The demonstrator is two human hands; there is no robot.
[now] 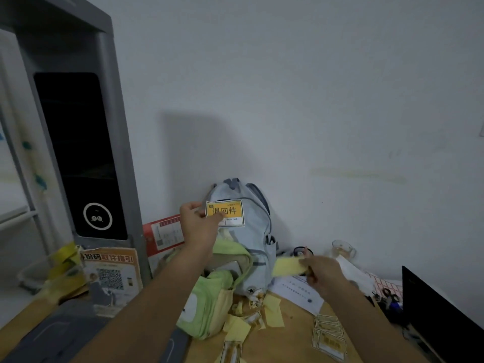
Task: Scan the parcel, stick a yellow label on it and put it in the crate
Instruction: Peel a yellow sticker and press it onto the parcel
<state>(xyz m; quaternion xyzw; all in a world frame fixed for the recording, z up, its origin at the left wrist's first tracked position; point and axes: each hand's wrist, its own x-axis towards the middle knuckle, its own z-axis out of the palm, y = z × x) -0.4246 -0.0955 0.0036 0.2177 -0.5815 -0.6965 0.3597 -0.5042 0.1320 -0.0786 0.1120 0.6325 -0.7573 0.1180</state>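
A light blue backpack (251, 231) stands against the white wall (314, 100) at the far side of the counter (296, 334). A green and yellow cloth bundle (209, 305) leans on the front of the backpack. Small yellow paper scraps (273, 314) lie on the counter near the bundle, and a pile of yellow stickers (328, 336) lies to their right. A white sheet of paper (298, 294) lies flat to the right of the backpack. A clear glass cup (343, 248) stands far back by the wall, and scissors (387, 296) lie at the right. On the left stands a tall grey machine (78, 153) with a dark screen. A sign with a square code (111, 273) leans at its foot, and a red and white card (163, 235) is just behind the left arm.

The left hand (199, 222) is held up in front of the backpack, arm stretched forward. Its fingers (218, 218) are clamped on the left edge of a yellow label (226, 212), which faces the camera and hides part of the backpack. The right hand (323, 272) is lower and to the right, above the white sheet. Its fingers (303, 263) are pinched on a pale yellow backing strip (288, 267), which sticks out to the left toward the backpack. No parcel or crate can be made out.
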